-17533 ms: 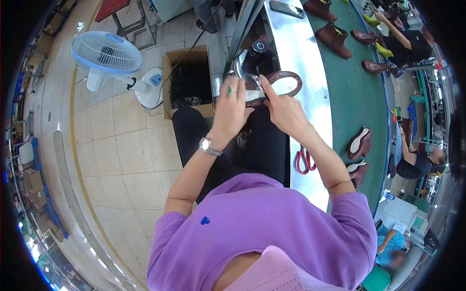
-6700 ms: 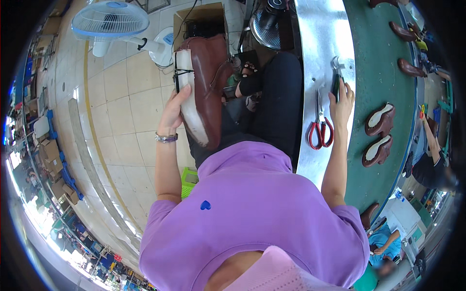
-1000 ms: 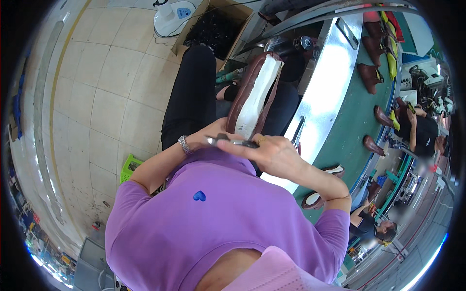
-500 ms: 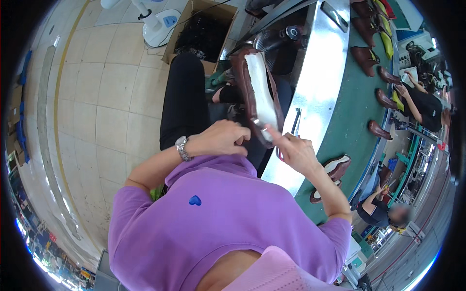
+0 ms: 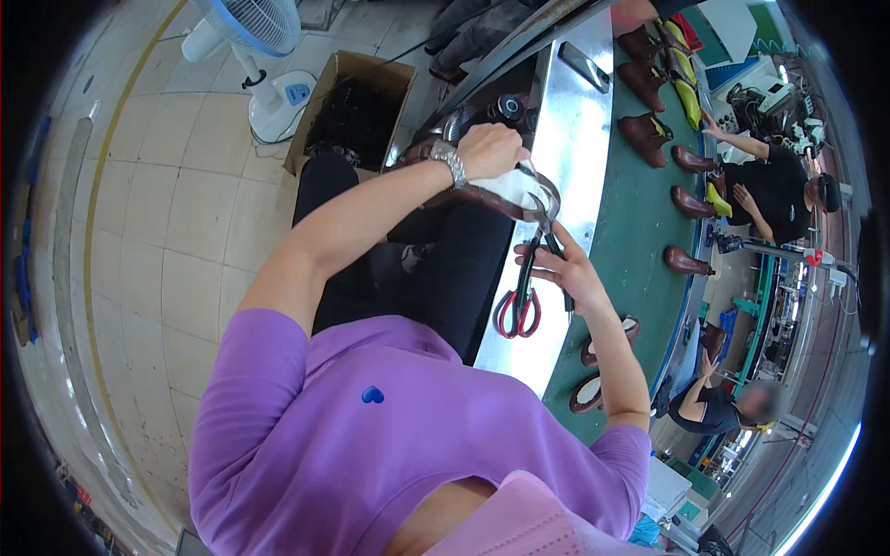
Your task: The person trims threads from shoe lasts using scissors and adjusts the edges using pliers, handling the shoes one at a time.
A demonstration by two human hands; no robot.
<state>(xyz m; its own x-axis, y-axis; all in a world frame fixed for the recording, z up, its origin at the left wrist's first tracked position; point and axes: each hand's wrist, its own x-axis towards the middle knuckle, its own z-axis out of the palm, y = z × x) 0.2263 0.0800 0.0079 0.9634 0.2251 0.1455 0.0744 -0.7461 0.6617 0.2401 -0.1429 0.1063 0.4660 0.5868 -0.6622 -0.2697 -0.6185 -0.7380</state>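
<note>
A brown leather shoe (image 5: 489,200), its white underside facing up, lies slanted between my lap and the metal bench. My left hand (image 5: 491,151) is closed on it, fingers curled over its far edge and hiding part of it. In my right hand (image 5: 573,271) are metal pincers (image 5: 543,209) with black handles, their jaws against the shoe's right end. Whether the jaws bite the leather I cannot make out. Red-handled scissors (image 5: 516,313) lie on the bench just left of my right hand.
The metal bench (image 5: 573,120) holds a phone (image 5: 584,67). Beside it runs a green belt (image 5: 621,222) with several brown shoes and boots (image 5: 644,137). Two co-workers (image 5: 774,190) are beyond. A carton of black material (image 5: 357,111) and a fan (image 5: 250,28) stand on the left.
The shoe has swung from nearly lengthwise to slanted toward the right. My left hand has moved from near my lap onto it. The pincers now show clearly in my right hand.
</note>
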